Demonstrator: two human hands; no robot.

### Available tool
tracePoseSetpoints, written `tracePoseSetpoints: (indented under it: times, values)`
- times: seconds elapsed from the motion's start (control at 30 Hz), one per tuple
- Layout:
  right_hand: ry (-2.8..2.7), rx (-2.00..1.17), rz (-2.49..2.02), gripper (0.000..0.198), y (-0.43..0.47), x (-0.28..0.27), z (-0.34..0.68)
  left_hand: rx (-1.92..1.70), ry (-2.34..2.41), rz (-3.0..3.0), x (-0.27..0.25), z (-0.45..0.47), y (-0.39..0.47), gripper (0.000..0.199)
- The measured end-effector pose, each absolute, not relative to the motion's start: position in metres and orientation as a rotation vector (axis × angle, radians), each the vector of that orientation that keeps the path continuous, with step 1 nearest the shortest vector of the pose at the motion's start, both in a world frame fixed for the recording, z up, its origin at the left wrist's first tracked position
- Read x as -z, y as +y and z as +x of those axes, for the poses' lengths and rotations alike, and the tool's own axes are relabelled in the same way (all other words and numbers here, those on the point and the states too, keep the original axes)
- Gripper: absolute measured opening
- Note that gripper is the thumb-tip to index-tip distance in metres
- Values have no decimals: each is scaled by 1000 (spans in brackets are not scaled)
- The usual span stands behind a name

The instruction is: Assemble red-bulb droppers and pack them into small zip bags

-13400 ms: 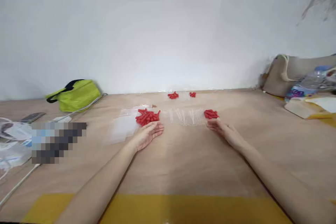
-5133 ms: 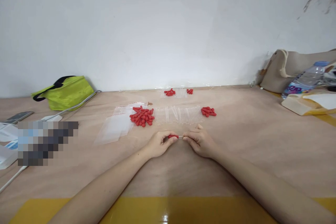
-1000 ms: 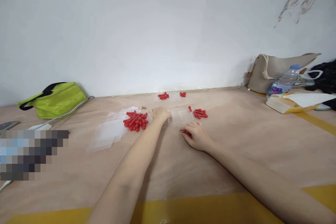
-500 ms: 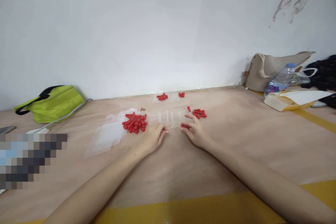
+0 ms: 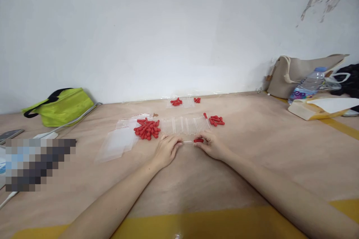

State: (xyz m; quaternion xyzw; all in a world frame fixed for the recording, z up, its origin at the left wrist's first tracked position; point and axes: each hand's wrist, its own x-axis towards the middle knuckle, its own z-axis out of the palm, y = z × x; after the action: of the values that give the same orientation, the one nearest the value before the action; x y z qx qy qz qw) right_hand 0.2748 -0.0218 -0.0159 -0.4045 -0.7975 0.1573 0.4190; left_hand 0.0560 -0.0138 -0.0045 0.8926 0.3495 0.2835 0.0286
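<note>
In front of me my left hand (image 5: 169, 148) pinches a thin clear tube (image 5: 187, 142) that points to the right. My right hand (image 5: 211, 145) holds a red rubber bulb (image 5: 198, 140) between thumb and fingers. A small gap separates the tube's tip from the bulb. Just beyond both hands lies a row of thin clear tubes (image 5: 183, 124). A pile of red bulbs (image 5: 147, 130) sits left of the row, and a smaller group of red bulbs (image 5: 217, 120) sits to its right.
Clear plastic bags (image 5: 117, 143) lie at the left. Farther back, more red pieces (image 5: 176, 102) rest near the wall. A green bag (image 5: 64, 108) stands at far left; a beige bag (image 5: 283, 78), a water bottle (image 5: 307, 86) and an open carton (image 5: 303, 110) are at far right.
My right hand has drawn back from the row of tubes with the red bulb. The tube in my left hand now lines up with it, and the view has shifted slightly.
</note>
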Motion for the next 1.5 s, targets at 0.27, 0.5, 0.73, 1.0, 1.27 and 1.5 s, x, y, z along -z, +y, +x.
tracePoseSetpoints:
  times: [0.27, 0.5, 0.73, 1.0, 1.27, 1.5]
  values:
    - [-2014, -453, -1000, 7, -25, 16, 272, -854, 1071, 2741, 4, 56, -13, 13]
    - [-2045, -419, -938, 7, -26, 15, 272, -864, 1060, 2733, 4, 56, -13, 12]
    - [-2074, -399, -897, 4, -26, 13, 273, -862, 993, 2779, 4, 56, -12, 14]
    - [-2106, -358, -872, 8, -26, 16, 274, -849, 921, 2745, 5, 56, -12, 18]
    - [-2145, -285, -881, 9, -25, 20, 276, -862, 861, 2707, 8, 55, -12, 19]
    - [-2166, -226, -915, 8, -22, 22, 276, -829, 873, 2719, 8, 56, -13, 20]
